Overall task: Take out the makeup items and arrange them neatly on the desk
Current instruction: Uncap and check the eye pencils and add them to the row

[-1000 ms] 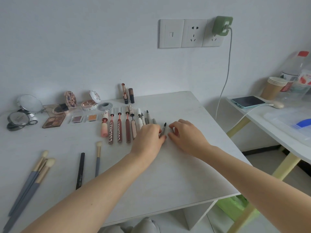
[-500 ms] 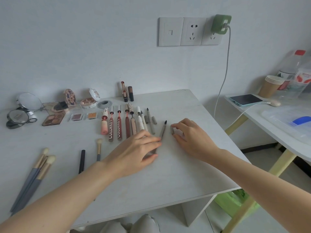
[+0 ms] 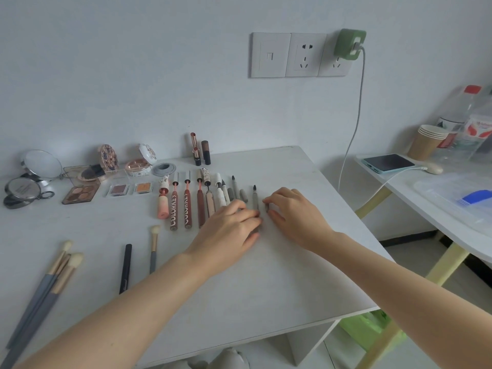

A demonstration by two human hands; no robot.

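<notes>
A row of lip glosses [image 3: 173,209], pens and pencils lies side by side on the white desk [image 3: 279,275]. At the row's right end lies a grey pencil [image 3: 255,199], dark tip pointing away from me. My left hand [image 3: 229,231] covers its lower half, with the fingertips pressed on it. My right hand [image 3: 296,217] is just right of the pencil and pinches a small grey cap [image 3: 267,207] against the desk. Eyeshadow palettes [image 3: 81,193], compacts and two upright lipsticks [image 3: 197,150] stand behind the row.
Several long brushes [image 3: 53,275], a black pencil [image 3: 125,267] and a short brush [image 3: 154,246] lie at the front left. Round mirrors [image 3: 42,163] stand far left. A second table on the right holds a phone [image 3: 387,163] and paper cups [image 3: 427,141], with a charger cable hanging between.
My left hand slid down and then back up along the grey pencil, which went from tilted to straight in line with the row. My right hand stayed beside it.
</notes>
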